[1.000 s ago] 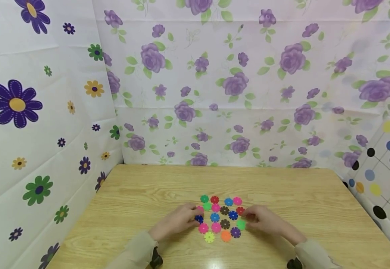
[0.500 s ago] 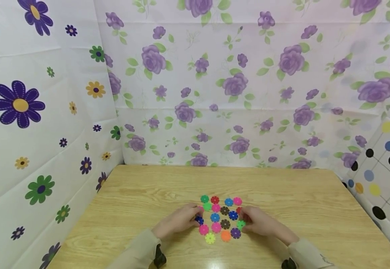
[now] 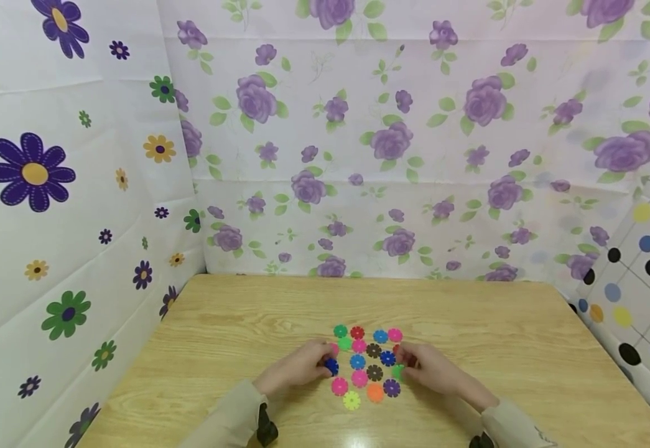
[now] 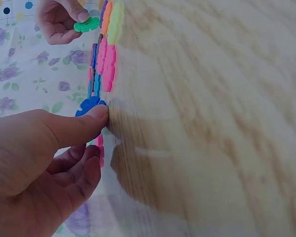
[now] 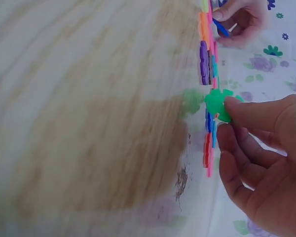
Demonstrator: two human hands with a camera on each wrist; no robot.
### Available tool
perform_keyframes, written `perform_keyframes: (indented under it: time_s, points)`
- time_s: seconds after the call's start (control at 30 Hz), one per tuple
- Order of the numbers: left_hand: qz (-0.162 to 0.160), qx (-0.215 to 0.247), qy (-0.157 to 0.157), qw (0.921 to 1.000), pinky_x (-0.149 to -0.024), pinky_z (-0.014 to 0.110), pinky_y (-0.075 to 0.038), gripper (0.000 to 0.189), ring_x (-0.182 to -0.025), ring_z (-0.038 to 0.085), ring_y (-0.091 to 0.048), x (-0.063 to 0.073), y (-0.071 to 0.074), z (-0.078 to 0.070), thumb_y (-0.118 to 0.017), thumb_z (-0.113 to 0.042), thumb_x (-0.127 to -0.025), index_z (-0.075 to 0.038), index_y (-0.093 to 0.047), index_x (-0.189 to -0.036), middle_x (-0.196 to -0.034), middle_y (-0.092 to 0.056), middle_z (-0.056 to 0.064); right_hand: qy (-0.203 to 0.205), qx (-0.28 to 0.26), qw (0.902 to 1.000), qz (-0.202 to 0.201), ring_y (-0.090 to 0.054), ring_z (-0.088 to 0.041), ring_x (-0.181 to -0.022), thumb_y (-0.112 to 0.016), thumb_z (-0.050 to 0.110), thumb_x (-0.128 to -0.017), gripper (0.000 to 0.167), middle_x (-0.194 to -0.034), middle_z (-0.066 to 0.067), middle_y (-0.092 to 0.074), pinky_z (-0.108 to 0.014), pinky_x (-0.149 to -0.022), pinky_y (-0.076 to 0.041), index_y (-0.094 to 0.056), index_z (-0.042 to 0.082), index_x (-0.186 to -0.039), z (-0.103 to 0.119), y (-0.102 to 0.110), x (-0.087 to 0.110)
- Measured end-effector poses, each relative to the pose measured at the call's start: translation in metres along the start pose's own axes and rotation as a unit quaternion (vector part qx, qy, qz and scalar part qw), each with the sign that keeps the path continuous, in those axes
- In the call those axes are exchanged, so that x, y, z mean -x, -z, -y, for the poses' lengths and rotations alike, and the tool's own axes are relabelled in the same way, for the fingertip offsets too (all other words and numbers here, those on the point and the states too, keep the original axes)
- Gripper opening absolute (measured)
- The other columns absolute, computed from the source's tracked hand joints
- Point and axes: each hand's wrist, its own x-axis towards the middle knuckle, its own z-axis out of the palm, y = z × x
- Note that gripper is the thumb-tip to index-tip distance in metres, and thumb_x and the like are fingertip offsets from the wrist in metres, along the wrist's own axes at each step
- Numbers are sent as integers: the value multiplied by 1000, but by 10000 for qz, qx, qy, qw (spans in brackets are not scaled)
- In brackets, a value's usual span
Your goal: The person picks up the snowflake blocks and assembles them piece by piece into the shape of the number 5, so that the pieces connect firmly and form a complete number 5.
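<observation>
My left hand [image 3: 301, 364] pinches a dark blue notched snowflake disc [image 4: 91, 104] between thumb and finger, tilted up off the table in the left wrist view. On the other side, my right hand [image 3: 435, 367] pinches a light green snowflake disc [image 5: 217, 104], also raised and tilted. Between the hands lie several flat discs, among them a light blue disc [image 3: 357, 361], a brown disc [image 3: 374, 373], an orange disc [image 3: 376, 392], a purple disc [image 3: 392, 388] and a yellow disc [image 3: 351, 400]. The right fingers partly hide a red disc [image 3: 396, 350].
The discs lie on a wood-grain table [image 3: 246, 305]. Behind it hangs a cloth with purple roses [image 3: 352, 143]. A daisy-print cloth [image 3: 106, 205] covers the left side, and a dotted cloth [image 3: 644, 292] the right.
My right hand has moved slightly left and now pinches the light green disc. The yellow disc and the pink one near it have shifted slightly toward me. The left hand has barely moved.
</observation>
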Motion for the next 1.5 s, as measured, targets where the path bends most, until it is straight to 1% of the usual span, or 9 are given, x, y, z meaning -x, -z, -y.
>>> perform_keyframes:
  time_s: [0.13,0.3,0.53,0.73,0.9,1.0,1.13,1.37,1.5]
  points:
    - [-127,524,205,9983,-65,16,-42,4,-73,0,-46,0,0,1,-66,-13,-91,-9,-67,-90,-83,-59,-5,28,-39,9999,-152,-56,-2,-76,-66,4,-88,11,-85,5,-62,-21,-68,-52,-62,14,-91,1,0,-1]
    - [-389,1164,428,9915,-67,17,-46,10,-75,2,-53,0,3,-7,-60,-13,-96,-12,-70,-95,-84,-63,-5,-11,-151,9991,-406,-56,-2,-78,-67,9,-89,9,-86,6,-63,-21,-67,-52,-62,16,-92,3,0,-4]
    - [-590,2181,594,9723,-63,18,-48,13,-79,22,-64,-1,3,-24,-58,-11,-96,-11,-71,-96,-87,-69,9,-41,-183,9978,-635,-57,-3,-79,-66,16,-91,5,-85,5,-63,-21,-66,-52,-62,15,-90,9,0,-5]
    - [-794,2430,579,9650,-62,18,-48,12,-72,12,-59,-2,-1,-34,-62,-10,-94,-4,-72,-98,-83,-66,5,76,-278,9970,-720,-58,-3,-77,-65,17,-92,5,-84,3,-64,-21,-65,-52,-61,15,-90,12,-2,-7]
    - [-873,3132,957,9408,-68,24,-56,24,-80,17,-67,-4,-3,-39,-66,-14,-92,-1,-69,-112,-93,-70,10,177,-325,9962,-785,-61,-5,-78,-66,15,-91,5,-86,2,-66,-21,-67,-54,-62,17,-92,16,-4,-8]
    - [-888,3554,1095,9240,-71,32,-59,25,-83,29,-70,-5,-5,-41,-68,-14,-91,-1,-67,-112,-93,-72,15,283,-407,9952,-845,-63,-7,-78,-66,13,-91,7,-87,1,-68,-21,-69,-55,-62,17,-95,20,-5,-9]
    - [-851,3968,1155,9066,-75,39,-59,24,-86,36,-71,-7,-8,-41,-67,-12,-91,1,-67,-111,-91,-72,18,552,-641,9925,-882,-68,-16,-79,-65,9,-92,8,-88,-4,-70,-22,-69,-56,-62,14,-97,25,-7,-9]
    - [-792,4457,1221,8833,-81,40,-58,27,-91,35,-71,-11,-12,-43,-64,-9,-93,3,-65,-116,-91,-72,12,703,-778,9906,-881,-69,-15,-81,-63,15,-94,5,-90,-2,-69,-22,-70,-57,-61,15,-99,31,-8,-11]
    - [-794,4611,1227,8753,-83,41,-58,27,-92,33,-71,-11,-13,-46,-63,-7,-93,4,-65,-118,-93,-72,13,742,-721,9903,-927,-69,-18,-80,-64,11,-93,7,-89,-2,-69,-22,-71,-57,-61,15,-98,32,-10,-13]
